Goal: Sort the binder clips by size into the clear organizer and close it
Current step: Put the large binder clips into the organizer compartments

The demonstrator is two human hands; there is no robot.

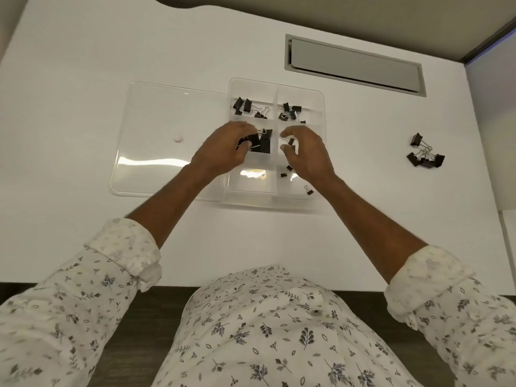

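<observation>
The clear organizer (319,107) lies open on the white desk, split into several compartments. Black binder clips fill its far-left (247,106) and far-right (290,111) cells. Large clips (265,141) sit in the middle-left cell, where my left hand (223,148) is curled over them with fingers on a large clip. My right hand (307,152) hovers over the middle-right cell, thumb and fingers apart around a small clip (290,142); a firm grip cannot be made out. Tiny clips (286,171) lie in the near-right cell. The clear lid (156,141) rests flat to the left.
A pile of large black binder clips (424,155) lies loose on the desk to the right of the organizer. A grey recessed cable hatch (354,65) is set into the desk behind it. The desk's front edge runs close to my body.
</observation>
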